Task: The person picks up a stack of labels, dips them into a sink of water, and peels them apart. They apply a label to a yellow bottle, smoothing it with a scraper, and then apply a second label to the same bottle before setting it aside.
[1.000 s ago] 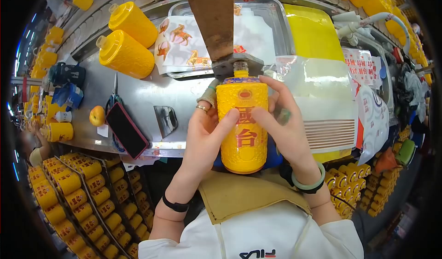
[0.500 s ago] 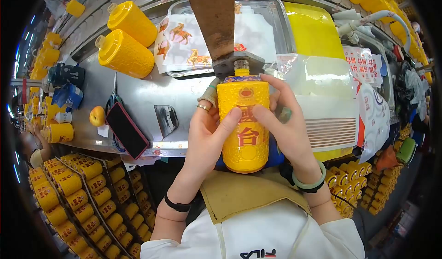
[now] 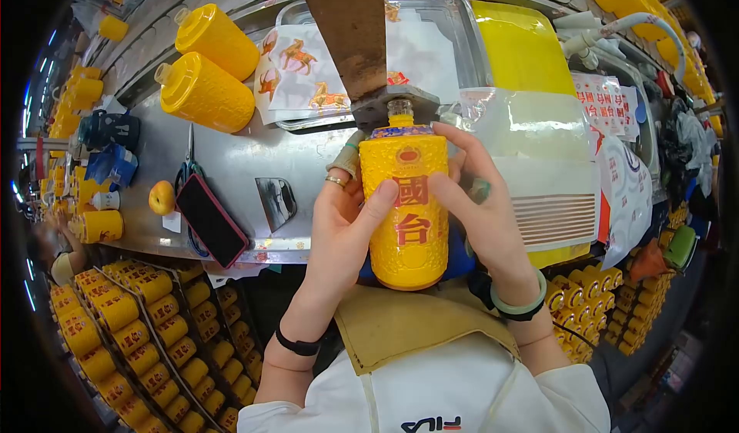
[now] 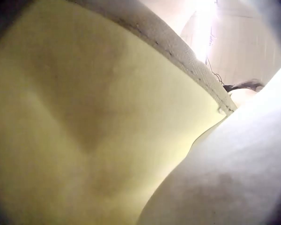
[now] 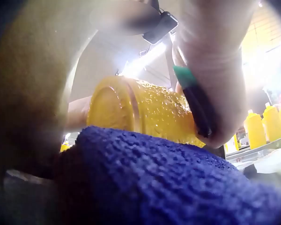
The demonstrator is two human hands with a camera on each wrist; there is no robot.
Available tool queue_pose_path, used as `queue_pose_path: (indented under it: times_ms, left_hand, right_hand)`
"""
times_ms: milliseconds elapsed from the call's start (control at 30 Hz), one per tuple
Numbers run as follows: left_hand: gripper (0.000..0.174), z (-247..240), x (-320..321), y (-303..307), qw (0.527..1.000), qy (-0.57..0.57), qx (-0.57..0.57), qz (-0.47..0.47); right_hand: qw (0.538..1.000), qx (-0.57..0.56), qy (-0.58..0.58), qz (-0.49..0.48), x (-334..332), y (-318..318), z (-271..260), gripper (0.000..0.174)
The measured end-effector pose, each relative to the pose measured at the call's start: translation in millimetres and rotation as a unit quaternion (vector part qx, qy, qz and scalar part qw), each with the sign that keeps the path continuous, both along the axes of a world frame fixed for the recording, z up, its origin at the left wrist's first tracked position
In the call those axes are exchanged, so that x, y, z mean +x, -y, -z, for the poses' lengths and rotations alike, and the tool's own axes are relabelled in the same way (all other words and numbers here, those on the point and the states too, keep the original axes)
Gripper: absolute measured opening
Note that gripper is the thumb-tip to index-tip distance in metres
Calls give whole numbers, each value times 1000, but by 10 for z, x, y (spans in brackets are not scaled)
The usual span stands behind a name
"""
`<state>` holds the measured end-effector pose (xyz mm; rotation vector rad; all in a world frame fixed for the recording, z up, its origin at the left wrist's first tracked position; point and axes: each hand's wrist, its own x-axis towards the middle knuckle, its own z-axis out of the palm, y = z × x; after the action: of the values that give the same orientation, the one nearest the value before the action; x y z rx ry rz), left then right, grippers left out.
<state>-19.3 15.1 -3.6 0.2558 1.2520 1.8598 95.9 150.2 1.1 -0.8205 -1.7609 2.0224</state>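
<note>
both hands, left hand [image 3: 342, 225] and right hand [image 3: 481, 217], gripped an upright yellow bottle [image 3: 406, 217], thumbs pressing its red-lettered front.

both hands, left hand [image 3: 342, 225] and right hand [image 3: 481, 210], grip a yellow bottle [image 3: 406, 210] with red characters, thumbs pressed on its front, above the metal surface [image 3: 231, 163].

Red characters 國台, stacked one above the other, on the front of the yellow embossed ceramic bottle [image 3: 406, 237]; dark letters FILA, seen upside down, on the white shirt [image 3: 462, 387]; red Chinese print on the white plastic sheets [image 3: 604, 110], too small to read
</note>
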Motion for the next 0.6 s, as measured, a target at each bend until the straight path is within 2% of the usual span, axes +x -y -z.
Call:
queue_pose_path:
  times_ms: [133, 200, 333, 600]
  left_hand:
    - [61, 1, -23, 0, 999, 28, 18, -5]
    - [60, -2, -13, 4, 1000, 8, 2, 8]
    - [60, 8, -13, -5, 1000, -2, 13, 8]
    - [58, -4, -6, -10, 1000, -18, 4, 9]
  right_hand:
    - [1000, -17, 9, 4, -15, -4, -37, 52]
    - [999, 37, 18, 6, -24, 15, -1, 55]
    - [998, 60, 18, 4, -40, 26, 1, 58]
    - [999, 48, 9, 3, -28, 19, 11, 57]
